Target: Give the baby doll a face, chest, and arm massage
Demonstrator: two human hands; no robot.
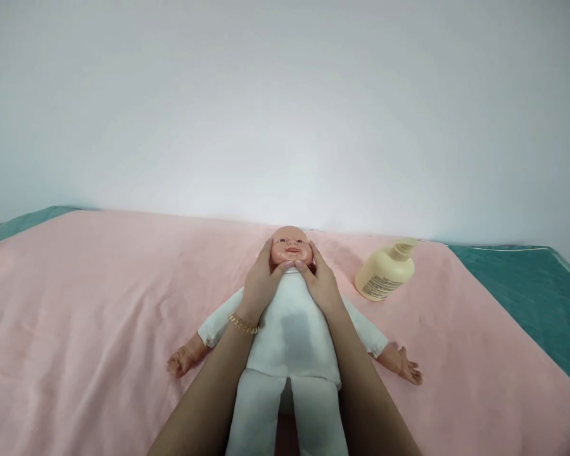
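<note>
A baby doll (297,316) with a white cloth body lies on its back, head toward the wall and arms spread to both sides. My left hand (263,278) cups the left side of its head, the thumb resting under the chin. On the other side my right hand (320,275) mirrors this, its thumb also at the chin. Both sets of fingers curl round the head, and their tips are partly hidden beside it. A beaded bracelet circles my left wrist. A greyish patch shows on the doll's chest and belly.
A pale yellow pump bottle (384,272) leans slightly on the pink cloth (99,316), right of the doll's head. Green fabric (527,291) shows beyond the pink cloth at both sides. A plain pale wall (285,114) rises behind.
</note>
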